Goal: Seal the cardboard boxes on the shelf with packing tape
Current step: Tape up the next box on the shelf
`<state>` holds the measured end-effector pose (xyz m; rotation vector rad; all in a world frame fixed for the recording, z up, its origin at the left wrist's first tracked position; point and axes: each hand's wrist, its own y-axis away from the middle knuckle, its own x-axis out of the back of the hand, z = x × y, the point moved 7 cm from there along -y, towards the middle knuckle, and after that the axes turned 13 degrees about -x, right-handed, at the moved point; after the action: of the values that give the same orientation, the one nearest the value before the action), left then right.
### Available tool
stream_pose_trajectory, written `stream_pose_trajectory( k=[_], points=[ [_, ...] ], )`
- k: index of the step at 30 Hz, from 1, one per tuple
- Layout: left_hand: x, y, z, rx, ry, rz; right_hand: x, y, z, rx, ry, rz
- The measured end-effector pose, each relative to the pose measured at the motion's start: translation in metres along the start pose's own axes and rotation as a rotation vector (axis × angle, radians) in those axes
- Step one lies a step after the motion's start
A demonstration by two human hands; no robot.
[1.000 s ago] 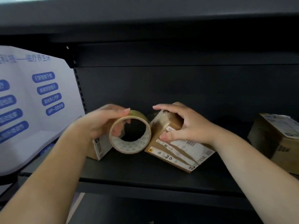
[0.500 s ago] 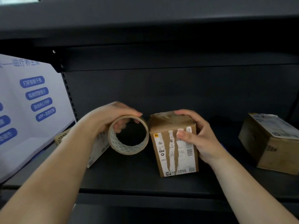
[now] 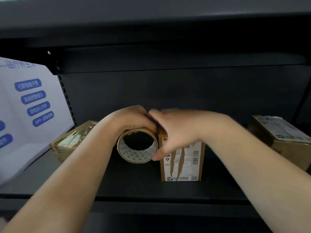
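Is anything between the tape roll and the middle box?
Nothing visible. The tape roll, gripped by the left hand, sits right beside the middle box; only the right hand's fingers reach across onto the roll.

My left hand (image 3: 133,120) and right hand (image 3: 175,132) are bare, no gloves, rings or watch. Both my forearms are uncovered to the frame's edge, no sleeves showing.

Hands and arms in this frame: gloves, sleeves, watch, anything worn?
Nothing worn that shows. The left hand and right hand are bare, no gloves, and no rings are visible. Both forearms are bare to the frame edge: no sleeves, watch, band or markers in view. The right hand is slightly motion-blurred, so fine detail on its fingers cannot be checked.
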<state>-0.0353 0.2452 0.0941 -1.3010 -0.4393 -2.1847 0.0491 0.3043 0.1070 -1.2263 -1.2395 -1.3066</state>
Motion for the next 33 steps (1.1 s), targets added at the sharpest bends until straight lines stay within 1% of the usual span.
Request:
stream_pose_trajectory(
  k=[2,4,5,6,8,9,10,11,12,15,16,18,21,22,24,26,28,30,33],
  points=[
    [-0.002,0.001,-0.006,0.011,0.027,0.005,-0.009,-0.010,-0.007,0.051,-0.024,0.021],
    [-0.008,0.008,-0.015,-0.043,0.190,0.003,-0.010,-0.011,0.000,0.061,-0.097,0.075],
    [-0.012,0.014,-0.022,-0.099,0.338,-0.006,-0.009,-0.009,0.005,0.071,-0.129,0.093],
    [-0.014,0.019,-0.027,-0.186,0.535,-0.025,-0.007,-0.006,0.010,0.085,-0.155,0.102],
    [-0.014,0.031,-0.032,-0.391,0.937,-0.087,-0.004,0.000,0.018,0.098,-0.226,0.120],
    [-0.012,0.036,-0.032,-0.442,1.037,-0.132,-0.002,0.003,0.021,0.106,-0.262,0.132],
    [-0.010,0.038,-0.031,-0.447,1.061,-0.161,0.000,0.005,0.023,0.111,-0.292,0.145],
    [-0.007,0.039,-0.029,-0.414,1.033,-0.155,0.002,0.008,0.026,0.113,-0.324,0.160],
    [-0.003,0.038,-0.029,-0.359,0.971,-0.110,0.005,0.010,0.030,0.114,-0.368,0.178],
    [0.013,0.037,-0.032,-0.119,0.597,0.112,0.015,0.015,0.052,0.090,-0.600,0.264],
    [0.014,0.037,-0.034,-0.067,0.524,0.145,0.015,0.016,0.058,0.082,-0.669,0.272],
    [0.010,0.037,-0.036,-0.056,0.518,0.138,0.007,0.015,0.065,0.089,-0.769,0.279],
    [0.010,0.038,-0.045,-0.081,0.707,0.139,-0.007,0.012,0.073,0.094,-0.950,0.332],
    [0.011,0.038,-0.047,-0.090,0.729,0.126,-0.011,0.012,0.075,0.108,-0.989,0.359],
    [0.017,0.036,-0.046,-0.060,0.598,0.114,-0.017,0.010,0.079,0.139,-1.023,0.400],
    [0.024,0.033,-0.046,0.010,0.359,0.131,-0.023,0.009,0.083,0.141,-1.049,0.416],
    [0.025,0.028,-0.040,0.014,0.152,0.074,-0.030,0.009,0.090,0.138,-1.110,0.425],
    [0.018,0.024,-0.039,0.030,0.100,0.019,-0.036,0.011,0.098,0.141,-1.178,0.460],
    [0.001,0.013,-0.042,0.032,0.117,0.000,-0.048,0.012,0.107,0.117,-1.216,0.486]
  ],
)
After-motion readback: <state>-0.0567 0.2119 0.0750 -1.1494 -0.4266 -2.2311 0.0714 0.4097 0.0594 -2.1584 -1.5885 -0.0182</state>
